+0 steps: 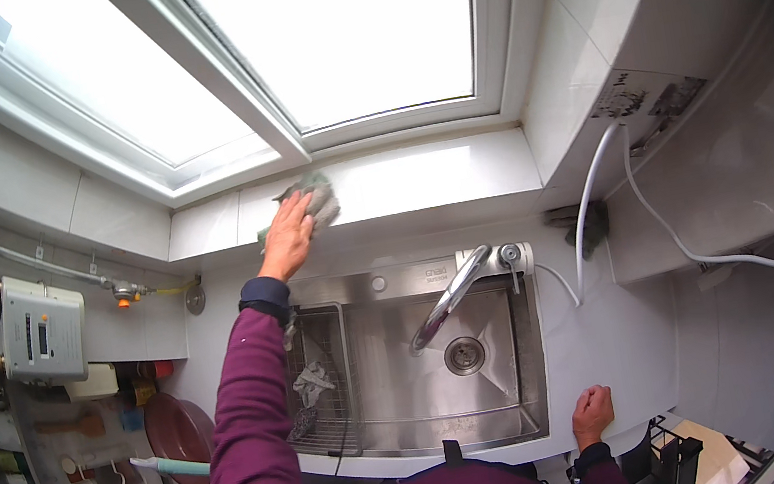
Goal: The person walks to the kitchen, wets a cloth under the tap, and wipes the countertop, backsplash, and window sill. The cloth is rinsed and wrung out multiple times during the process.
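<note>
My left hand (289,236) reaches past the sink and presses a grey-green cloth (322,203) onto the white tiled window sill (393,184). Its fingers lie over the cloth. Below it is a stainless steel sink (401,331) with a curved chrome faucet (451,302) and a round drain (465,356). A wire basket (350,377) sits in the sink's left side with a crumpled light rag (313,384) in it. Near the front edge of the white countertop (602,352), right of the sink, rests my right hand (592,413), its fingers curled, with nothing seen in it.
A window frame (406,121) rises behind the sill. A white hose (583,211) hangs at the right near a dark cloth (588,229). On the left are a gas meter (43,331), a brownish-red basin (179,442) and a brush-like tool's pale green handle (183,466). A gas stove's grate (670,425) is at lower right.
</note>
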Motion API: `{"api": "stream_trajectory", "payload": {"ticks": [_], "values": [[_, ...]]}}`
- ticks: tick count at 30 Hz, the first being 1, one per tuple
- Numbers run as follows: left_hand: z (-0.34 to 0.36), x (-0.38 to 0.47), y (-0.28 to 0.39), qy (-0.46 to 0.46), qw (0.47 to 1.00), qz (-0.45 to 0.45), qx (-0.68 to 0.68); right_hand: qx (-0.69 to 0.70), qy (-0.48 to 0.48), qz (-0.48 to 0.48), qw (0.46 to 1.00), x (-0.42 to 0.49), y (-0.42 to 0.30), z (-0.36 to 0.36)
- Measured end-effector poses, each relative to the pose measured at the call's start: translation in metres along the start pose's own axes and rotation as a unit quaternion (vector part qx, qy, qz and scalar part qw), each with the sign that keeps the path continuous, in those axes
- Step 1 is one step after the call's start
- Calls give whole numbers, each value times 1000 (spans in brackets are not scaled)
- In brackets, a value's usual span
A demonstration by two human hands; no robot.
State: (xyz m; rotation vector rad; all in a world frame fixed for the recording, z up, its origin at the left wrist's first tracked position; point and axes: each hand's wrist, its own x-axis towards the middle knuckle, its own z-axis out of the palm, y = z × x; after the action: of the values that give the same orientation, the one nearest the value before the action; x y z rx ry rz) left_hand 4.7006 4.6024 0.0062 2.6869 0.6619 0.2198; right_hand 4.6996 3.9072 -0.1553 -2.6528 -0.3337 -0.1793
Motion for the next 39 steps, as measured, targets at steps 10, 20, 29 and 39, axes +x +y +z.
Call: {"api": "stream_trajectory", "payload": {"ticks": [10,20,29,39], "values": [[59,116,193,-272,877,372,-136,-31,32,-34,998,5,-6,0],[97,176,273,-241,878,398,-117,-32,31,-31,999,8,-3,1],[77,150,244,-237,895,368,-91,-27,38,-32,998,9,-7,-1],[89,136,278,-279,849,423,-151,-38,28,-33,998,6,-7,0]]}}
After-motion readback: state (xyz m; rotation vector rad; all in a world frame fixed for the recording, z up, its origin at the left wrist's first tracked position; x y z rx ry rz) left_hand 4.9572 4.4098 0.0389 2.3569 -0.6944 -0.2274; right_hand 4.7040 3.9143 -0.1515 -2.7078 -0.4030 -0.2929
